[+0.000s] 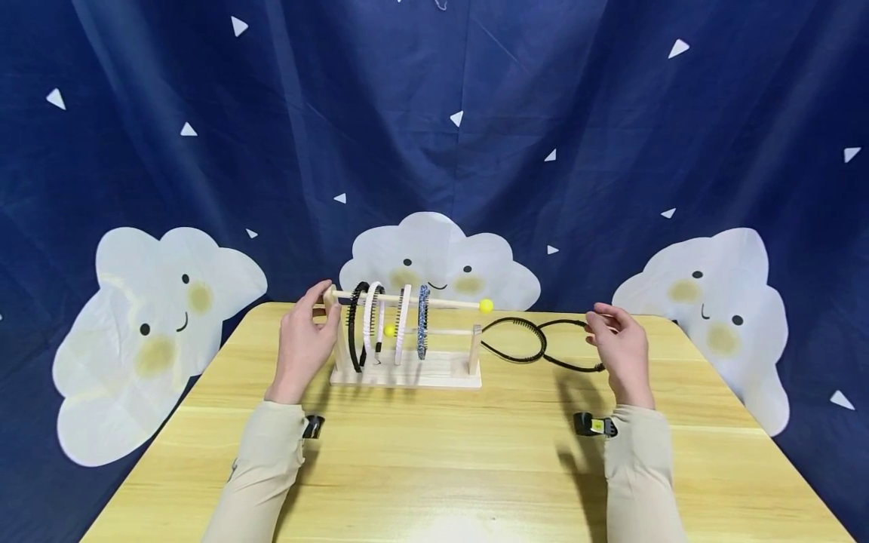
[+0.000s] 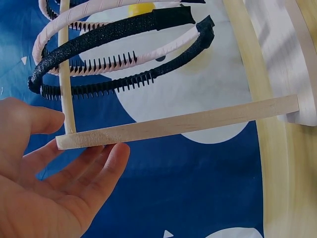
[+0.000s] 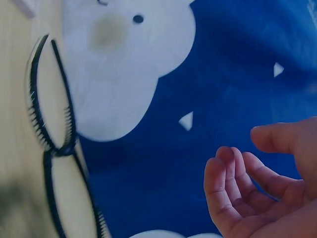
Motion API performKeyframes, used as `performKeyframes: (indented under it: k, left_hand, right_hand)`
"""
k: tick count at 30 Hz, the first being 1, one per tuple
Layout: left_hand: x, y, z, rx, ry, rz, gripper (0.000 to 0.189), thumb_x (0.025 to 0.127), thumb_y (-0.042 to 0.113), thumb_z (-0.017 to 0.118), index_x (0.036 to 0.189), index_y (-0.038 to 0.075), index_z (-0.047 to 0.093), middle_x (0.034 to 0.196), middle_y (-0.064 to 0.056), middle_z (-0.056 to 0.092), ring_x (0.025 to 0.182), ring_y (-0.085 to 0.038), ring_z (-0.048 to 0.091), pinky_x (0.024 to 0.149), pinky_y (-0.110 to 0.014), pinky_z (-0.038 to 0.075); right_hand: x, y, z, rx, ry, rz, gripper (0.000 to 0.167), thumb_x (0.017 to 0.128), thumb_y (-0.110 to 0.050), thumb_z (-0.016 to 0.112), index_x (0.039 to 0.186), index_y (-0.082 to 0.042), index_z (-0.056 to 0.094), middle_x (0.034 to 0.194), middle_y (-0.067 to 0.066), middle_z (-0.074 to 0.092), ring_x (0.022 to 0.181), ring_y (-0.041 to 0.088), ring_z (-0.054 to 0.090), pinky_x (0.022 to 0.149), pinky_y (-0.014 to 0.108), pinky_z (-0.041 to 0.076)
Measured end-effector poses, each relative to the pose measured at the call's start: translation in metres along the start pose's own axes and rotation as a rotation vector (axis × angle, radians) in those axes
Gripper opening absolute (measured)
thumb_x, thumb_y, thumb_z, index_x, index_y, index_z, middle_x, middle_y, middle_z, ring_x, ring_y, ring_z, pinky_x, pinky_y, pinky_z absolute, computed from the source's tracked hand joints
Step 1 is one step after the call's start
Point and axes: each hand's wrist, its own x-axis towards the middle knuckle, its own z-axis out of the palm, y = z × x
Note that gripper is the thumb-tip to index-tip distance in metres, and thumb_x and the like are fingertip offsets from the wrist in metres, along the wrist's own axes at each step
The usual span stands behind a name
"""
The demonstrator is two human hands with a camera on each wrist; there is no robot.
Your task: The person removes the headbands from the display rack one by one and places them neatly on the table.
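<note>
My left hand (image 1: 303, 347) holds the top of the left post of a wooden headband rack (image 1: 444, 377). In the left wrist view the thumb lies beside the rod's base, with the other fingers against the post (image 2: 173, 120). Several toothed headbands hang on the rack: a black headband (image 1: 353, 332), white ones, a pale pink headband (image 1: 402, 324) and a blue sparkly headband (image 1: 424, 320). My right hand (image 1: 621, 351) hovers with loosely bent fingers and nothing in them. Two black headbands (image 1: 514, 360) lie on the table, left of that hand.
The rack's upper rod ends in a yellow ball (image 1: 486, 305), and another yellow ball (image 1: 389, 330) tips the lower rod. Beneath everything is a light wooden table (image 1: 434, 452). A dark blue curtain (image 1: 434, 151) with white clouds hangs behind it.
</note>
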Motion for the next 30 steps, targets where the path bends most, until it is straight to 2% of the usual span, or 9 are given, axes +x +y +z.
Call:
performKeyframes:
  k: [9,15,21,27,30]
  left_hand:
    - [0.000,0.000,0.001,0.008,0.000,0.009,0.041,0.098,0.008,0.065,0.138,0.001,0.060,0.122,-0.023,0.069,0.097,-0.039,0.071,0.074,-0.051,0.063]
    - [0.001,0.000,0.001,0.004,-0.005,-0.007,0.041,0.099,0.009,0.064,0.140,0.003,0.060,0.123,-0.022,0.069,0.098,-0.038,0.071,0.075,-0.050,0.063]
    - [0.001,-0.001,0.000,0.000,-0.004,-0.015,0.042,0.099,0.009,0.063,0.141,0.003,0.059,0.123,-0.022,0.069,0.099,-0.039,0.071,0.075,-0.050,0.063]
    - [0.001,-0.002,0.000,-0.009,-0.013,-0.022,0.042,0.100,0.009,0.063,0.141,0.004,0.059,0.124,-0.022,0.069,0.100,-0.038,0.071,0.076,-0.049,0.063]
    - [0.001,-0.002,0.001,-0.014,-0.016,-0.022,0.042,0.100,0.009,0.063,0.141,0.004,0.059,0.124,-0.022,0.069,0.100,-0.037,0.071,0.077,-0.049,0.063]
  right_hand:
    - [-0.026,-0.034,0.020,-0.086,-0.010,-0.177,0.036,0.100,-0.023,0.066,0.130,-0.003,0.065,0.097,-0.004,0.066,0.079,-0.002,0.064,0.074,0.016,0.058]
    - [-0.039,-0.050,0.037,-0.115,-0.047,-0.287,0.031,0.100,-0.019,0.066,0.126,-0.004,0.068,0.104,0.012,0.071,0.079,-0.002,0.064,0.070,0.013,0.056]
    - [-0.047,-0.055,0.053,-0.216,-0.072,-0.370,0.028,0.099,-0.020,0.067,0.125,-0.010,0.070,0.103,0.010,0.075,0.081,0.006,0.067,0.066,0.014,0.052]
    - [-0.058,-0.059,0.071,-0.232,-0.105,-0.453,0.027,0.099,-0.017,0.068,0.124,-0.008,0.070,0.101,0.010,0.076,0.086,0.020,0.071,0.071,0.013,0.049]
    - [-0.065,-0.063,0.084,-0.223,-0.152,-0.475,0.027,0.098,-0.017,0.069,0.124,-0.007,0.070,0.101,0.010,0.075,0.088,0.023,0.073,0.075,0.020,0.056]
